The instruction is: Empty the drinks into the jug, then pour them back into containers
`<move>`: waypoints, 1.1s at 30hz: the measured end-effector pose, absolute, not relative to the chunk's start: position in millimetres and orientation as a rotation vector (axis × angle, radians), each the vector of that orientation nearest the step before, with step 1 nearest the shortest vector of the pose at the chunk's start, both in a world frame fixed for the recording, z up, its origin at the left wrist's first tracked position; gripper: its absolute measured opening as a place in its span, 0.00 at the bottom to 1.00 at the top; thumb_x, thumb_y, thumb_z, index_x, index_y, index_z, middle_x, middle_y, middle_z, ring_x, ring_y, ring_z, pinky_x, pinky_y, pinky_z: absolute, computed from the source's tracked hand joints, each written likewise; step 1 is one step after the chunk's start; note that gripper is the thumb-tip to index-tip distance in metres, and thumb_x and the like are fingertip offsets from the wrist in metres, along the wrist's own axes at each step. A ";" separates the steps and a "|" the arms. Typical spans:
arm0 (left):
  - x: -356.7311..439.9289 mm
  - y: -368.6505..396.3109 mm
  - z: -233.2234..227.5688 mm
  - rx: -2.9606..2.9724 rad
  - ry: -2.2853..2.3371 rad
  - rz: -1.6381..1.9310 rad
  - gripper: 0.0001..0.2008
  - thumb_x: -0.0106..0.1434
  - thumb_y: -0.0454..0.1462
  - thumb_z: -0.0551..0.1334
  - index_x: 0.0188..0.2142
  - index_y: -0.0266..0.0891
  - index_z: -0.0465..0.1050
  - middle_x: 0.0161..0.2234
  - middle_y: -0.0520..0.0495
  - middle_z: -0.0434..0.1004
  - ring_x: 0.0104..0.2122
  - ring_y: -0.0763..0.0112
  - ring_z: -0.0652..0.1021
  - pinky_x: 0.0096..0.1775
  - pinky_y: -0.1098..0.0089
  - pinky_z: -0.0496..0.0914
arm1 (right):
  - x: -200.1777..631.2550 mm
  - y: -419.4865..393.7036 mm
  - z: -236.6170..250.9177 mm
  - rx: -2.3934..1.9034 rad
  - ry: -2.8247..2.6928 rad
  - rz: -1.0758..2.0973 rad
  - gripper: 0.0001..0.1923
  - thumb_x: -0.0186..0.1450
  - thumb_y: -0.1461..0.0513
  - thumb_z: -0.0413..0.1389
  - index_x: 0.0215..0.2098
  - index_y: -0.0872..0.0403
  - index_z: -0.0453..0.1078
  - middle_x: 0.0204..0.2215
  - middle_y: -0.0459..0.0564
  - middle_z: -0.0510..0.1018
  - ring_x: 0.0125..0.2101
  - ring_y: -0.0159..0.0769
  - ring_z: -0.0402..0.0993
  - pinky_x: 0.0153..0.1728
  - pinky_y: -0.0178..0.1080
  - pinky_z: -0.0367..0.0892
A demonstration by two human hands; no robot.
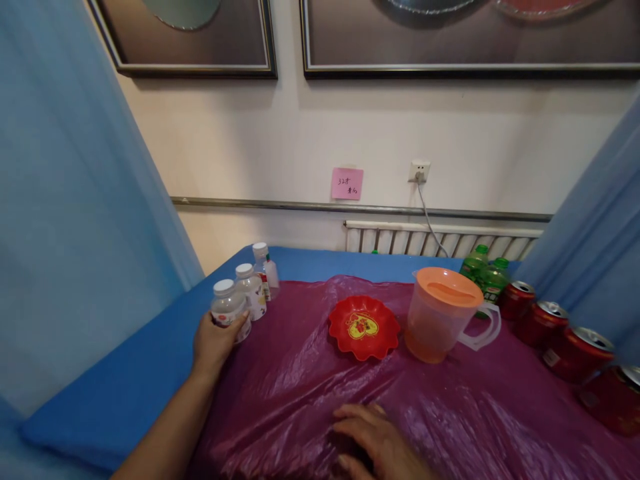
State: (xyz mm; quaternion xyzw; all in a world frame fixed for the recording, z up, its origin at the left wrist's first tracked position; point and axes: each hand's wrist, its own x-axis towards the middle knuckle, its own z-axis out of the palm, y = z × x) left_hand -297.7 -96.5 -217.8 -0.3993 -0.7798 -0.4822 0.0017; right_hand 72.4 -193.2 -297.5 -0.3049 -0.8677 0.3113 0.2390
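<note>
Three small clear bottles with white caps stand in a row at the bench's left edge, and your left hand [216, 340] wraps its grip around the nearest bottle [227, 302]. Your right hand [373, 440] lies flat, released, on the purple plastic sheet [300, 387]. One red dish [364, 327], one orange-lidded pitcher [440, 313], two green bottles [487, 275] and four red cans [575, 350] stand beyond.

round scalloped red plastic plate [364, 328], yellow motif centre | translucent plastic jug [440, 315], orange lid | crinkled magenta plastic sheet [300, 387] over blue cloth-covered table [125, 387] | red metal cans [545, 327] at 3 o'clock
</note>
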 end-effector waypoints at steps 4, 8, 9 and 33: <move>-275.3 -111.4 -201.8 -1.226 -2.391 -1.510 0.29 0.47 0.54 0.69 0.44 0.37 0.74 0.40 0.37 0.82 0.38 0.47 0.82 0.38 0.55 0.76 | 79.0 -192.6 -297.3 -0.872 -2.302 0.880 0.22 0.63 0.67 0.61 0.55 0.48 0.74 0.57 0.55 0.78 0.56 0.48 0.76 0.59 0.55 0.67; -224.7 -119.0 -189.7 -1.472 -2.113 -1.536 0.33 0.52 0.53 0.69 0.53 0.39 0.72 0.49 0.38 0.80 0.46 0.45 0.80 0.45 0.51 0.75 | 83.7 -187.7 -283.1 -0.888 -2.062 0.881 0.17 0.66 0.65 0.58 0.52 0.48 0.75 0.52 0.54 0.81 0.53 0.45 0.77 0.56 0.49 0.70; -209.2 -117.6 -189.5 -1.623 -1.976 -1.516 0.32 0.54 0.51 0.69 0.55 0.40 0.71 0.51 0.38 0.79 0.49 0.46 0.79 0.48 0.51 0.74 | 84.3 -184.0 -277.1 -0.902 -1.983 0.886 0.16 0.66 0.64 0.58 0.52 0.48 0.75 0.50 0.53 0.81 0.51 0.43 0.78 0.54 0.47 0.72; -135.2 -97.2 -238.2 -2.134 -1.125 -1.112 0.24 0.63 0.38 0.68 0.58 0.43 0.69 0.52 0.36 0.76 0.54 0.48 0.73 0.58 0.47 0.63 | 91.8 -113.4 -239.0 -1.036 -1.767 0.603 0.10 0.68 0.57 0.58 0.47 0.52 0.72 0.31 0.46 0.80 0.29 0.34 0.75 0.32 0.35 0.70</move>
